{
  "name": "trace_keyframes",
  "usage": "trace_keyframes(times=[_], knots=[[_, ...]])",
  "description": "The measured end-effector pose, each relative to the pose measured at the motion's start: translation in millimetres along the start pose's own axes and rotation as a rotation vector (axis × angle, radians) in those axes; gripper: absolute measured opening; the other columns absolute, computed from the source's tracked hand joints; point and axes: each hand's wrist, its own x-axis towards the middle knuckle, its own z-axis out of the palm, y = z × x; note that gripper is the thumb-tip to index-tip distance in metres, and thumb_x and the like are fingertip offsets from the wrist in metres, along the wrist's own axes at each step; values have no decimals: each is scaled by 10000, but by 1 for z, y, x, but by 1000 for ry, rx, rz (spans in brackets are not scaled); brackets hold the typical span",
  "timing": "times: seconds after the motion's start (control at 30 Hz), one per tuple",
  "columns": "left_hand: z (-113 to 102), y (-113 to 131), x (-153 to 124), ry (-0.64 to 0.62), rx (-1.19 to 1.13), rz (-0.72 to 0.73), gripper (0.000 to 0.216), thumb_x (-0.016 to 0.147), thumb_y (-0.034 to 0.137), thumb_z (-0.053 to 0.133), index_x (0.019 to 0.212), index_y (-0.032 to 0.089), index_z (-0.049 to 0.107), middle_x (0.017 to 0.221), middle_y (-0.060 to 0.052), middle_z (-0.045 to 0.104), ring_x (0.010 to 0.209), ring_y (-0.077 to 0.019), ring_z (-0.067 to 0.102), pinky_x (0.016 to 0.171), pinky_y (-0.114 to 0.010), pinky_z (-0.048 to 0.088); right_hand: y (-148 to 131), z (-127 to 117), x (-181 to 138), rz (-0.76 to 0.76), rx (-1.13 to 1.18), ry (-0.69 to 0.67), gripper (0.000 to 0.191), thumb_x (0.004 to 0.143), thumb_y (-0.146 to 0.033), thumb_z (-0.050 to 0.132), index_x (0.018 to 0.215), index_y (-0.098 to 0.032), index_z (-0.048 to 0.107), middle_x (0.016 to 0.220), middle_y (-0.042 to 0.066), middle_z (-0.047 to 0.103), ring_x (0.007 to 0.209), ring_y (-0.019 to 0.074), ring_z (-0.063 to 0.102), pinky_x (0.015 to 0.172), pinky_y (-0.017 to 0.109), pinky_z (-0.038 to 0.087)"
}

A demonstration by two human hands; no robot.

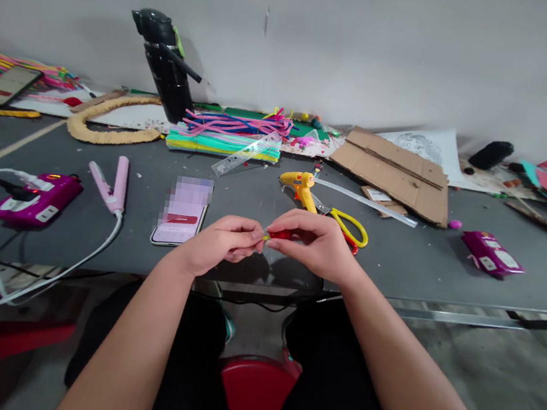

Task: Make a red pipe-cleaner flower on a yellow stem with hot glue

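Observation:
Over the table's front edge, my left hand (225, 246) and my right hand (318, 244) meet fingertip to fingertip. My right thumb and fingers close around a small red piece (282, 234), partly hidden by them. At its left end shows a tiny yellow-green bit (266, 236), pinched by my left fingertips. Just behind my right hand lie a yellow hot glue gun (306, 189) and scissors (363, 230) with yellow and red handles. A lit phone (182, 213) rests left of my left hand.
Bundled pipe cleaners (225, 145) lie under a clear ruler (247, 154), near a black bottle (167, 73). Cardboard (398, 174) and a clear strip (367, 202) are at right. A pink hair straightener (117, 188) and purple power strips (45, 202) flank the work area, with a looping white cord.

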Motion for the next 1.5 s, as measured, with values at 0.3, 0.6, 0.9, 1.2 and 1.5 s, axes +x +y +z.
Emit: trace_keyframes(times=[0.3, 0.6, 0.9, 1.2, 1.5], knots=[[-1, 2, -1, 5, -18, 3, 203, 862, 294, 690, 737, 136, 661, 730, -29, 521, 516, -50, 310, 466, -231, 167, -1, 4, 1, -2, -13, 42, 153, 829, -298, 829, 955, -213, 814, 943, 68, 757, 812, 175, 695, 691, 295, 564], [1, 3, -2, 95, 55, 85, 266, 878, 364, 692, 719, 156, 644, 672, -10, 497, 502, -61, 316, 472, -234, 199, 8, 8, -3, 180, 222, 8, 764, 683, -290, 928, 1377, -259, 612, 1280, 97, 686, 987, 208, 735, 936, 388, 624], [1, 2, 1, 123, 103, 97, 272, 868, 384, 711, 728, 169, 622, 605, 36, 385, 509, -70, 291, 484, -237, 187, 7, 20, 0, 224, 146, 144, 394, 775, -331, 857, 1124, -197, 732, 992, 70, 769, 888, 197, 740, 808, 326, 629], [-1, 1, 2, 123, 168, 80, 257, 891, 403, 679, 793, 164, 678, 616, 34, 393, 509, -75, 291, 493, -257, 179, 0, 13, 2, 254, 228, 117, 216, 798, -303, 833, 974, -186, 785, 865, 46, 779, 789, 172, 735, 776, 321, 630], [0, 6, 1, 101, 154, 60, 237, 914, 361, 660, 800, 153, 646, 618, 47, 389, 519, -65, 289, 509, -259, 180, -5, 11, 3, 207, 213, 103, 149, 826, -282, 810, 934, -179, 810, 853, 49, 772, 763, 164, 720, 751, 314, 621]])
